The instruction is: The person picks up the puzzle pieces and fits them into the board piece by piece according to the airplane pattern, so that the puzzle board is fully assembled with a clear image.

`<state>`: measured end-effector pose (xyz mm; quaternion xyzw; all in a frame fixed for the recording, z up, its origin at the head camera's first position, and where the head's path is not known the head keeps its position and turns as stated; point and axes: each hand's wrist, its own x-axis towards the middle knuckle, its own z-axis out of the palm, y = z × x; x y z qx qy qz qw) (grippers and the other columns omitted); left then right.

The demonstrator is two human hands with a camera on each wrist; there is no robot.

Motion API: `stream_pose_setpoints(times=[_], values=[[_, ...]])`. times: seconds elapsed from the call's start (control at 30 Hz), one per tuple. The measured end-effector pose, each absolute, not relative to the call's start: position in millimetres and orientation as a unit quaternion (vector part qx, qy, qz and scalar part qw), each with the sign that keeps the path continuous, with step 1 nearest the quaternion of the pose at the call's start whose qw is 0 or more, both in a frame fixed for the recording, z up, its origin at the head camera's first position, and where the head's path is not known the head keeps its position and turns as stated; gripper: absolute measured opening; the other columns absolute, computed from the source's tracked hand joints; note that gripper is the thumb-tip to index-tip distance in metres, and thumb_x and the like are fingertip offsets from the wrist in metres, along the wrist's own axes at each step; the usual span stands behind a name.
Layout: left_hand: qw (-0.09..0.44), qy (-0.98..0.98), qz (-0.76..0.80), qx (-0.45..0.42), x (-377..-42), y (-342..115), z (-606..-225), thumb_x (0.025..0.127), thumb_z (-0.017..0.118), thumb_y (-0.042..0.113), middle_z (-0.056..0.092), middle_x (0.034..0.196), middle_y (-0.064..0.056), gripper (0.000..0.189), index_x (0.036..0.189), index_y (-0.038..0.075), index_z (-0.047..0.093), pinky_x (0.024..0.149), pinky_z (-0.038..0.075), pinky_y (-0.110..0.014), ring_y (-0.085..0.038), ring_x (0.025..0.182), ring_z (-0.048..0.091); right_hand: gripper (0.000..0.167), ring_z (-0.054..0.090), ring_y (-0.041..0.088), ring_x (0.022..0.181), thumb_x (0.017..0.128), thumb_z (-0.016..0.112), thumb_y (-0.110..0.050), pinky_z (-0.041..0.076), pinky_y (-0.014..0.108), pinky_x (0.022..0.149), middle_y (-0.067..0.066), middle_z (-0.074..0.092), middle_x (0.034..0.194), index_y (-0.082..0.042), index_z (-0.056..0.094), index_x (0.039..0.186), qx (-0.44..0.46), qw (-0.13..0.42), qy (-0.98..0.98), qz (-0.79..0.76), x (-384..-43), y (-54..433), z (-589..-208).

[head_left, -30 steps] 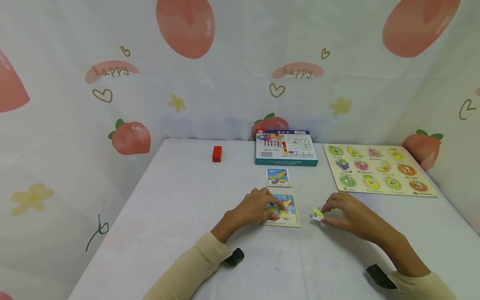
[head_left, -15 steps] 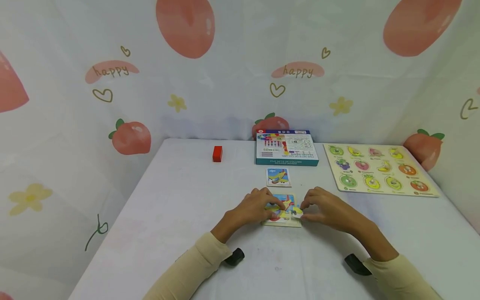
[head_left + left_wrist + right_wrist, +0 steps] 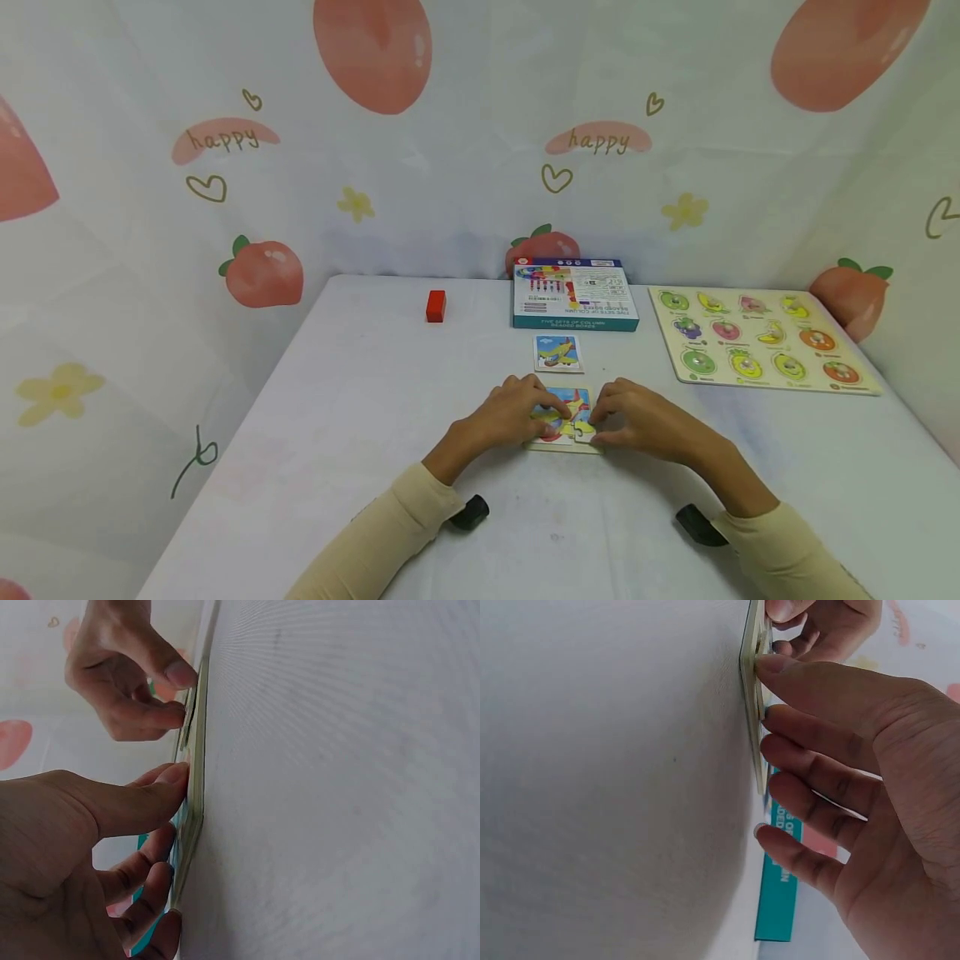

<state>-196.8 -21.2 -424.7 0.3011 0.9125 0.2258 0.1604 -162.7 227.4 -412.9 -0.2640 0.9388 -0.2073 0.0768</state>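
A small wooden jigsaw puzzle with a yellow airplane picture (image 3: 564,401) lies in its pale tray (image 3: 564,447) on the table. My left hand (image 3: 513,411) rests on its left part, thumb and fingertips touching the top in the left wrist view. With thumb and index finger, my right hand (image 3: 637,421) pinches a puzzle piece (image 3: 584,432) over the tray's lower right corner. The piece sits slightly tilted above the tray in the right wrist view. The fingers partly cover both the piece and the picture.
Behind the tray lies a small airplane picture card or puzzle (image 3: 558,353). Farther back is a flat teal-edged box (image 3: 575,296). A fruit peg board (image 3: 761,340) lies at the right, and a red block (image 3: 436,306) stands at the back left.
My right hand has moved left from the table beside the tray, bringing the puzzle piece over the tray's lower right corner. My left hand has stayed on the puzzle.
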Motion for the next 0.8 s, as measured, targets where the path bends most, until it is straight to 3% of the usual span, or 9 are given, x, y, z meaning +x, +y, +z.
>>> stream_pose_setpoints(times=[0.27,0.53,0.8], values=[[0.158,0.910,0.228,0.307,-197.3,-22.3,-425.1,0.097,0.079,0.028,0.062,0.129,0.001,0.030,0.126,0.037,0.079,0.093,0.041,-0.034,-0.015,0.110,0.048,0.019,0.060,0.013,0.101,0.088,0.087,-0.038,0.055,0.046,0.095,-0.013,0.069,0.099,-0.023,0.083,0.098,-0.269,0.084,0.933,-0.223,-164.9,225.5,-412.0],[0.155,0.910,0.229,0.309,-196.9,-22.3,-424.0,0.097,0.080,0.028,0.063,0.129,0.000,0.029,0.124,0.037,0.079,0.092,0.041,-0.035,-0.015,0.110,0.049,0.029,0.059,0.012,0.099,0.089,0.086,-0.038,0.054,0.041,0.091,-0.012,0.071,0.102,-0.019,0.084,0.110,-0.281,0.075,0.931,-0.220,-167.1,225.3,-415.5],[0.156,0.911,0.227,0.307,-196.0,-21.9,-423.5,0.097,0.080,0.028,0.063,0.130,0.001,0.029,0.124,0.037,0.079,0.091,0.041,-0.034,-0.015,0.110,0.049,0.027,0.055,0.010,0.095,0.089,0.086,-0.037,0.052,0.037,0.086,-0.013,0.068,0.099,-0.020,0.084,0.109,-0.289,0.078,0.928,-0.222,-168.4,226.1,-419.5]])
